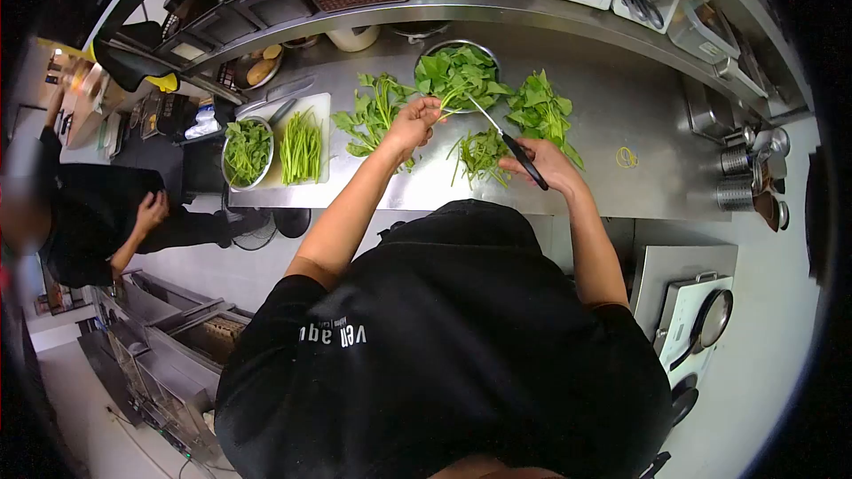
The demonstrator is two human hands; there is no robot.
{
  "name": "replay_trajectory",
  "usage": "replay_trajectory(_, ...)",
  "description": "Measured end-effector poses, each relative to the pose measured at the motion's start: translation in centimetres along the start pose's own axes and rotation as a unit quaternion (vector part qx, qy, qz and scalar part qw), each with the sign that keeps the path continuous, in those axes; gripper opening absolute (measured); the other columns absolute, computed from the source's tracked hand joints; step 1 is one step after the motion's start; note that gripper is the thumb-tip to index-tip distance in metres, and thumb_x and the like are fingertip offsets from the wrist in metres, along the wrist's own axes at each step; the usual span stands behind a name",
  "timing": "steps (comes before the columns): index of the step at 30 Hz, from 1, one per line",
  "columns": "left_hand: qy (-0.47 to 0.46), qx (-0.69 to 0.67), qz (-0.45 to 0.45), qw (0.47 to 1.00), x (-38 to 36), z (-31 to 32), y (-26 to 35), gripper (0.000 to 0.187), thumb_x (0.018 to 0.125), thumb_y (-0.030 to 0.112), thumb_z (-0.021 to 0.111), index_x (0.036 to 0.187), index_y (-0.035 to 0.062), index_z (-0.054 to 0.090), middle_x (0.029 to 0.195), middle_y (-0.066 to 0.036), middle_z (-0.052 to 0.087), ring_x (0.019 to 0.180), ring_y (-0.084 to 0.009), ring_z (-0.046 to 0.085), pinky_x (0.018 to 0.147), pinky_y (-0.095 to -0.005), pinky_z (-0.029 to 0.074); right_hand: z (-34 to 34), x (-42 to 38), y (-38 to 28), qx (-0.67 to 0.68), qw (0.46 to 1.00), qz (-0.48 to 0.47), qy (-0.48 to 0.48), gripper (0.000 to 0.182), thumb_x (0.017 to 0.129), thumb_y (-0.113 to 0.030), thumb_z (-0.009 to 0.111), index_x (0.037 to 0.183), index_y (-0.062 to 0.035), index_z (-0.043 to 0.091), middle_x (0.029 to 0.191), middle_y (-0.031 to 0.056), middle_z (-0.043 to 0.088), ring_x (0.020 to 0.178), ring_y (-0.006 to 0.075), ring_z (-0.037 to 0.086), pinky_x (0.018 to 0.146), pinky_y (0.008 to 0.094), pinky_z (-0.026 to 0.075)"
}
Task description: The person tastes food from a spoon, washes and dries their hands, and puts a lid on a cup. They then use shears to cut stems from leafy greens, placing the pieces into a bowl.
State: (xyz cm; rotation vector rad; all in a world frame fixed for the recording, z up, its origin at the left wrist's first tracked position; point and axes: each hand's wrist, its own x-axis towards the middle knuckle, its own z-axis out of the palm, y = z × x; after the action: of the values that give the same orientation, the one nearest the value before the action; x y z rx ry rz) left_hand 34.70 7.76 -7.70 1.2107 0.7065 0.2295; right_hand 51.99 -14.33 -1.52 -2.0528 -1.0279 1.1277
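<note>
At twelve o'clock on the desk (pixel 612 80), by the bowl (pixel 494 58), I see the left hand (pixel 414 127) pinching green stems (pixel 454 105) and the right hand (pixel 548 165) wrapped around a black-handled cutter (pixel 511 143). They're close, so I'd worry: a slip toward nine o'clock could nick the left fingertips.

Passing room over counter (pixel 643 93) at right, 1 leafy pile (pixel 541 109) blocking leftward, shelf (pixel 497 9) beyond

Head-worn view, facing down, over counter (pixel 652 111)
</note>
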Motion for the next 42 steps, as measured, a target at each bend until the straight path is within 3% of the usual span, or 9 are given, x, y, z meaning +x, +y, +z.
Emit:
replay_trajectory(5, -0.065, -0.007, -0.039, 0.997, -0.2, 1.2, -1.3, 0.022, 0.095, 0.015, 0.052, 0.117, 0.0103, 0.050, 0.091, -0.002, 0.061, 0.043, -0.0037, 0.029, 0.039, -0.0208, 0.022, -0.8, -3.0, -0.3, -0.072, 0.996, -0.005, 0.043, 0.059, 0.068, -0.054, 0.075, 0.099, -0.0041, 0.066, 0.067, 0.0062, 0.058, 0.060, 0.0192, 0.052, 0.058, 0.0324, 0.041)
replay_trajectory(8, -0.057, 0.009, -0.062, 0.996, -0.2, 2.0, -1.4, 0.023, 0.095, 0.010, 0.050, 0.118, 0.0081, 0.049, 0.092, -0.004, 0.063, 0.043, -0.0040, 0.031, 0.038, -0.0202, 0.023, -1.6, -4.4, 0.0, -0.118, 0.992, 0.021, 0.029, 0.064, 0.067, -0.047, 0.079, 0.109, -0.0029, 0.062, 0.058, 0.0020, 0.049, 0.054, 0.0144, 0.043, 0.054, 0.0319, 0.036)
replay_trajectory(11, -0.058, 0.021, -0.066, 0.996, 0.1, 2.1, -1.9, 0.023, 0.095, 0.009, 0.050, 0.117, 0.0083, 0.049, 0.092, -0.005, 0.063, 0.043, -0.0041, 0.032, 0.038, -0.0203, 0.023, -2.2, -5.7, 0.8, -0.125, 0.992, 0.009, 0.002, 0.063, 0.066, -0.047, 0.079, 0.110, -0.0040, 0.062, 0.058, 0.0031, 0.049, 0.054, 0.0152, 0.044, 0.055, 0.0309, 0.038)
replay_trajectory(14, -0.068, 0.033, -0.063, 0.995, -0.1, 2.7, -2.1, 0.023, 0.094, 0.009, 0.050, 0.117, 0.0117, 0.048, 0.091, -0.004, 0.061, 0.045, -0.0037, 0.029, 0.039, -0.0205, 0.022, -2.3, -6.4, 0.8, -0.094, 0.994, -0.017, 0.044, 0.064, 0.066, -0.047, 0.080, 0.111, -0.0043, 0.062, 0.059, 0.0048, 0.051, 0.056, 0.0167, 0.047, 0.058, 0.0318, 0.040)
replay_trajectory(20, -0.088, 0.031, -0.083, 0.992, 0.0, 3.2, -2.6, 0.022, 0.094, 0.009, 0.051, 0.116, 0.0096, 0.049, 0.091, -0.006, 0.063, 0.043, -0.0048, 0.032, 0.038, -0.0214, 0.024, -2.1, -6.1, 0.4, -0.211, 0.972, -0.024, 0.095, 0.073, 0.062, -0.053, 0.078, 0.112, -0.0030, 0.062, 0.069, 0.0118, 0.060, 0.069, 0.0280, 0.060, 0.068, 0.0374, 0.045)
replay_trajectory(22, -0.086, 0.035, -0.079, 0.993, -0.2, 3.3, -2.5, 0.022, 0.094, 0.010, 0.051, 0.116, 0.0094, 0.049, 0.091, -0.006, 0.063, 0.043, -0.0050, 0.033, 0.038, -0.0212, 0.024, -2.1, -6.4, 0.5, -0.222, 0.971, -0.016, 0.090, 0.074, 0.061, -0.057, 0.077, 0.111, -0.0042, 0.063, 0.072, 0.0130, 0.062, 0.074, 0.0319, 0.062, 0.071, 0.0394, 0.046)
replay_trajectory(32, -0.119, 0.050, -0.069, 0.989, -0.4, 3.7, -3.3, 0.021, 0.095, 0.010, 0.051, 0.115, 0.0065, 0.049, 0.092, -0.008, 0.063, 0.043, -0.0062, 0.035, 0.038, -0.0209, 0.029, -2.5, -6.4, 1.3, -0.248, 0.966, 0.001, 0.066, 0.066, 0.063, -0.054, 0.077, 0.106, -0.0056, 0.065, 0.069, 0.0140, 0.061, 0.071, 0.0334, 0.061, 0.068, 0.0399, 0.047)
replay_trajectory(34, -0.123, 0.050, -0.071, 0.989, -0.5, 3.8, -3.3, 0.021, 0.094, 0.011, 0.051, 0.115, 0.0067, 0.049, 0.092, -0.009, 0.064, 0.043, -0.0060, 0.035, 0.038, -0.0209, 0.029, -2.5, -6.6, 1.4, -0.234, 0.970, 0.017, 0.061, 0.064, 0.063, -0.060, 0.074, 0.100, -0.0075, 0.067, 0.080, 0.0176, 0.064, 0.084, 0.0372, 0.062, 0.077, 0.0440, 0.046)
replay_trajectory(42, -0.135, 0.044, -0.064, 0.988, -0.7, 3.8, -3.6, 0.019, 0.095, 0.013, 0.052, 0.113, 0.0083, 0.049, 0.090, -0.008, 0.065, 0.043, -0.0059, 0.036, 0.038, -0.0211, 0.029, -2.6, -7.2, 0.8, -0.213, 0.976, 0.023, 0.044, 0.063, 0.063, -0.059, 0.074, 0.098, -0.0072, 0.067, 0.080, 0.0180, 0.065, 0.083, 0.0366, 0.062, 0.076, 0.0439, 0.046)
